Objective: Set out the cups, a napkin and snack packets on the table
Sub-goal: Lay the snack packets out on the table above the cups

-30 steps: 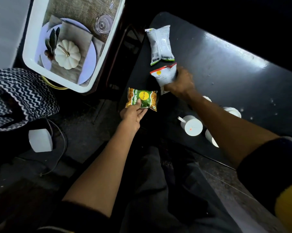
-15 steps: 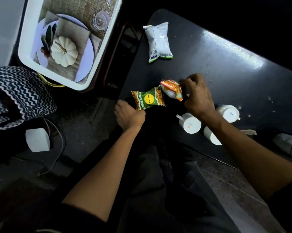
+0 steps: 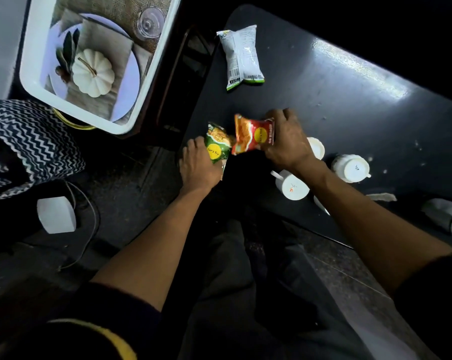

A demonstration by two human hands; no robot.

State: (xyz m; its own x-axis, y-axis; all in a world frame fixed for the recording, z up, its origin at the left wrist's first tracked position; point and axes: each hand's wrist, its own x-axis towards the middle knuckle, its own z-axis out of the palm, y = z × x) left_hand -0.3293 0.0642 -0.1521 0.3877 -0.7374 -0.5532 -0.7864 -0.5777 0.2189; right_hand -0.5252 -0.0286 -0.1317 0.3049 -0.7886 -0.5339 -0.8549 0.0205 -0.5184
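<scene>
You are gripping the green snack packet (image 3: 217, 146) in your left hand (image 3: 197, 165) and the red snack packet (image 3: 253, 135) in your right hand (image 3: 288, 141), fingers curled round each, their ends touching above the dark table's (image 3: 349, 105) near corner. A white packet (image 3: 241, 55) is lying farther off; upturned white cups (image 3: 292, 184) are sitting beside your right wrist.

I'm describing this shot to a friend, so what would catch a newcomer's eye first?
The bright red snack packet in the right hand and the green snack packet in the left hand, meeting at the dark table's near-left edge. Next, the white pumpkin picture at upper left, and the white cups just right of the hands.
</scene>
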